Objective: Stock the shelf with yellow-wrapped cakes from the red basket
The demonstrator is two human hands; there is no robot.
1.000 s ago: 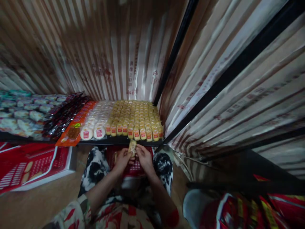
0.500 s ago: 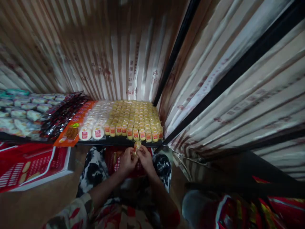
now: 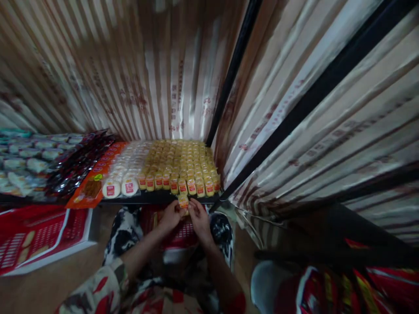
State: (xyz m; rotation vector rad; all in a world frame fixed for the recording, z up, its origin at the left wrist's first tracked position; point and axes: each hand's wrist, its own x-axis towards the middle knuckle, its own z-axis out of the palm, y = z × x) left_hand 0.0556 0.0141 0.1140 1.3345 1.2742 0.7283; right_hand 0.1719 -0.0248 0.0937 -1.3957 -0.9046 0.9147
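Observation:
Between my two hands, just in front of the shelf's edge, is a small yellow wrapped snack (image 3: pixel 183 201) with a red and white label. My left hand (image 3: pixel 172 216) pinches it from the left, and my right hand (image 3: pixel 199 220) has its fingers closed on its right side. Behind it, rows of matching yellow wrapped snacks (image 3: pixel 180 163) stand close together on the dark shelf (image 3: pixel 157 198). Below my hands, a red basket (image 3: pixel 183 233) rests between my knees, partly hidden by my forearms.
Left of the yellow rows are round white wrapped cakes (image 3: pixel 129 186), an orange packet (image 3: pixel 85 194), dark shiny packets (image 3: pixel 78 168) and white packets (image 3: pixel 36 163). A red box (image 3: pixel 65 226) stands at lower left. A black metal bar (image 3: pixel 278 135) slants along the right; red packages (image 3: pixel 327 288) lie at lower right.
The snack in my hands has turned so its label faces me more. My view has shifted slightly, and more of the red basket shows under my hands.

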